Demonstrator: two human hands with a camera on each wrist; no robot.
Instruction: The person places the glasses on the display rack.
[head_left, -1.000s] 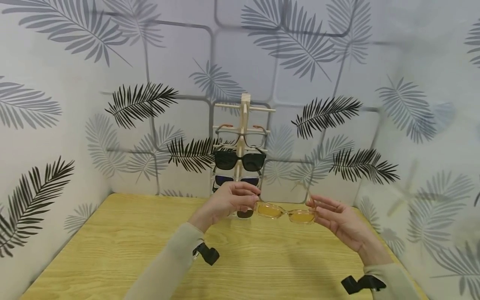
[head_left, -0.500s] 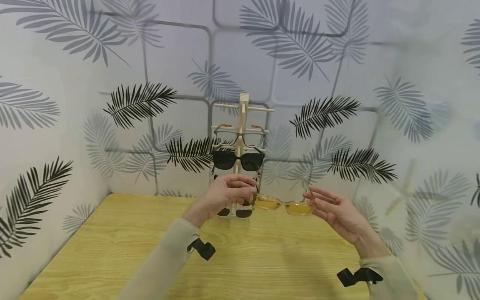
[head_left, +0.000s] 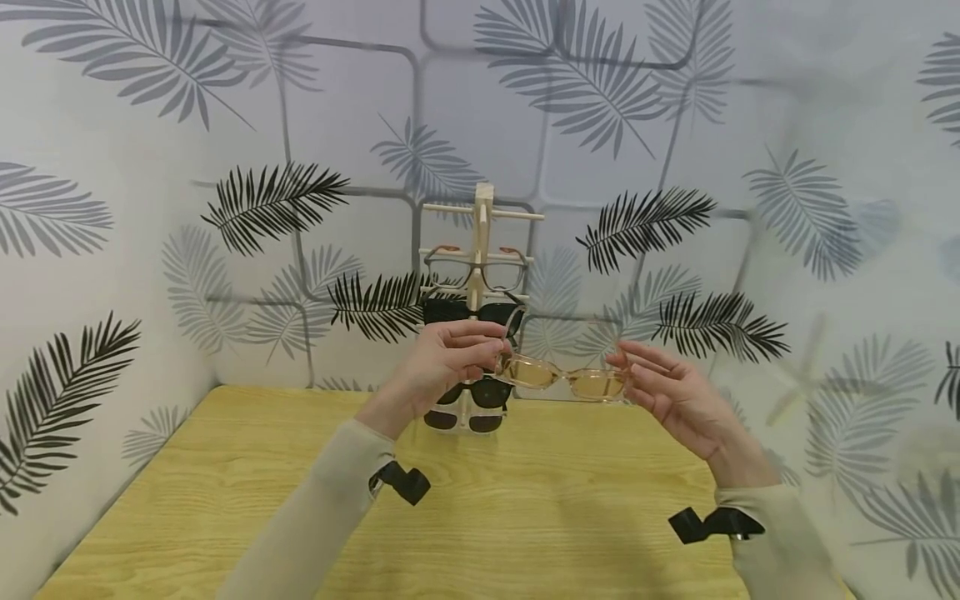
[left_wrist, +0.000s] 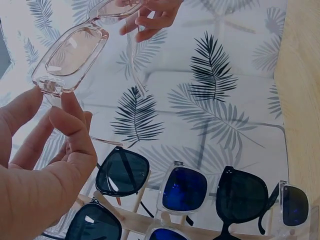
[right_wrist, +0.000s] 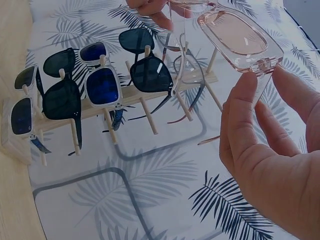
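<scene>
A pair of sunglasses point(head_left: 564, 377) with a clear frame and amber lenses is held level in the air, lenses facing me. At one hinge corner my left hand point(head_left: 442, 358) pinches it between thumb and fingers; my right hand point(head_left: 678, 396) pinches the opposite corner. The temples stretch away toward the wall. Behind the left hand rises a wooden eyewear stand point(head_left: 483, 212). Dark sunglasses point(head_left: 446, 311) on it are partly covered by that hand. Higher up hangs a grey-framed pair of clear eyeglasses point(head_left: 427, 271). In the right wrist view, blue-lensed sunglasses point(right_wrist: 103, 86) sit midway along the stand.
The stand's top pegs point(head_left: 517, 216) hold no eyewear. Its lowest pair, dark-lensed sunglasses point(head_left: 485, 423) in a clear frame, hangs close above the wood-grain table point(head_left: 225, 500). A leaf-patterned wall covering point(head_left: 652, 142) closes off the back and sides.
Both hands have raised the amber sunglasses. The left hand now covers part of the dark sunglasses higher on the stand, and the lower pairs show again beneath it.
</scene>
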